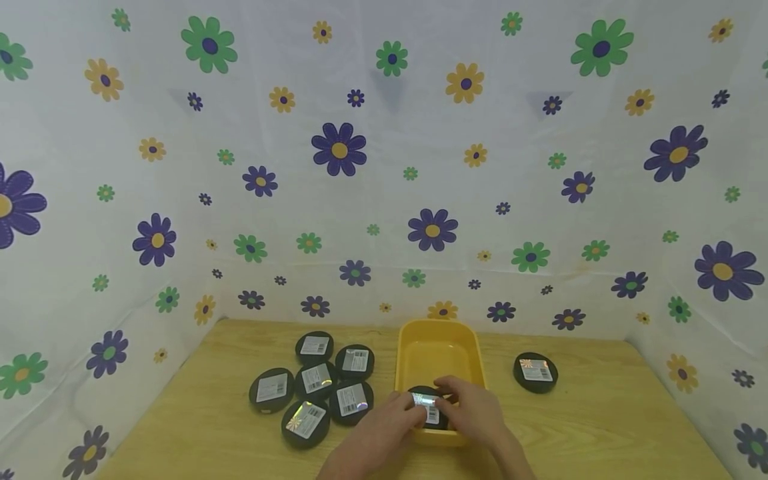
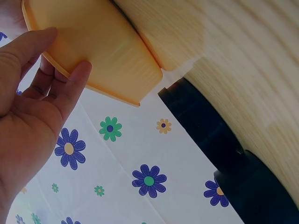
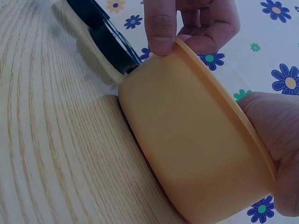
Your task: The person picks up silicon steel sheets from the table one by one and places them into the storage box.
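In the head view a black round container (image 1: 437,421) with a silvery label lies over the near end of a yellow tray (image 1: 402,353). My left hand (image 1: 387,427) holds it from the left, fingertips at the label. From the right, my right hand (image 1: 477,412) grips its far right edge with bent fingers. In the left wrist view, fingers of the left hand (image 2: 37,98) lie against the outside of the tray wall (image 2: 93,42). In the right wrist view the tray wall (image 3: 187,135) hides the container and the fingertips of the right hand (image 3: 275,126).
Left of the tray, several like black containers (image 1: 306,424) lie label up, close together on the wooden table (image 1: 204,413). One more black container (image 1: 535,372) lies right of the tray. A white flowered sheet (image 1: 384,193) encloses the table at the back and sides.
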